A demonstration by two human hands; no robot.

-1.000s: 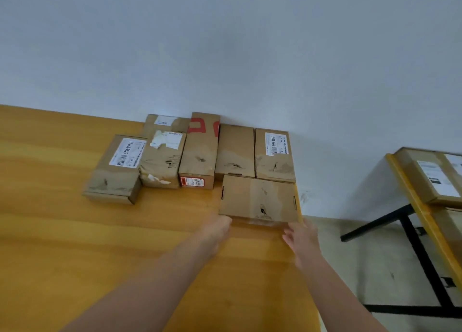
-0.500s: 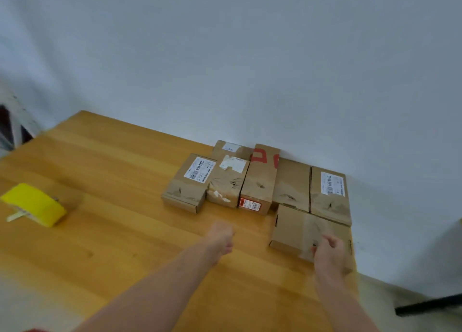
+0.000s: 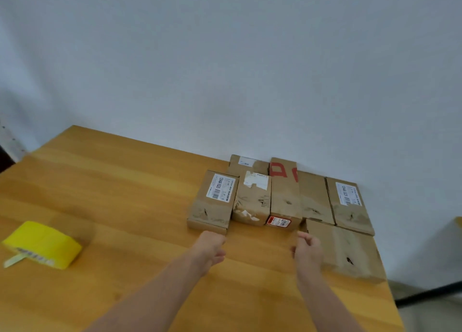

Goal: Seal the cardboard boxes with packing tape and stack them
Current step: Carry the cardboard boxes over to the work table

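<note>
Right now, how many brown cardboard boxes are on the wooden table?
7: a row of five boxes, one behind, one in front beside the right hand. Others may hide behind.

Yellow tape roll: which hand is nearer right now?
Left. The left hand is mid-table, well right of the yellow tape roll; the right hand is farther right, next to the nearest cardboard box.

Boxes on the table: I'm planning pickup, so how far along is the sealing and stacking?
Done: seven cardboard boxes lie closed, side by side near the wall; several seem taped. In hand: nothing; the left hand and right hand hover empty before them, and the yellow tape roll lies apart at the left. Left: stacking, since none plainly sits on another.
</note>
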